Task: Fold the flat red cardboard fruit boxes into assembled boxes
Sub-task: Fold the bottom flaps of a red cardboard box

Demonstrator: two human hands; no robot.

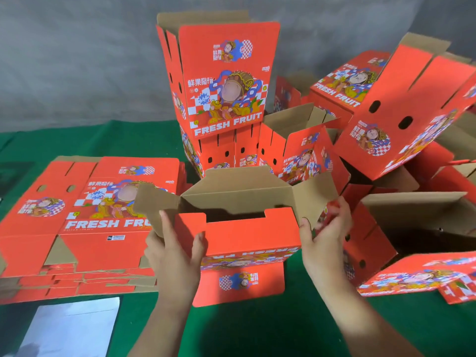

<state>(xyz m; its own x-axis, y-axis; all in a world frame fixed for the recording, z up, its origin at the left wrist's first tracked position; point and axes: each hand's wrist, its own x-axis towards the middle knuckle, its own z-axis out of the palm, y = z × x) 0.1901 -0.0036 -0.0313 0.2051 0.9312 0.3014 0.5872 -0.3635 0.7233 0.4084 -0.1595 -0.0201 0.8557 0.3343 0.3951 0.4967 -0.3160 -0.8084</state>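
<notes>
Your left hand (pixel 175 249) and right hand (pixel 325 231) each clamp a side of a half-folded box (pixel 247 233) on the green surface (pixel 257 328), between the flat stack (pixel 85 220) and assembled boxes (pixel 401 119).

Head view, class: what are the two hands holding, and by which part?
One half-folded red box: left hand grips its left flap, right hand its right flap.

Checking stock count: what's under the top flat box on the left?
More flat boxes: their red and brown edges show below the top flat box. How many is hidden, as is the green table beneath them.
</notes>
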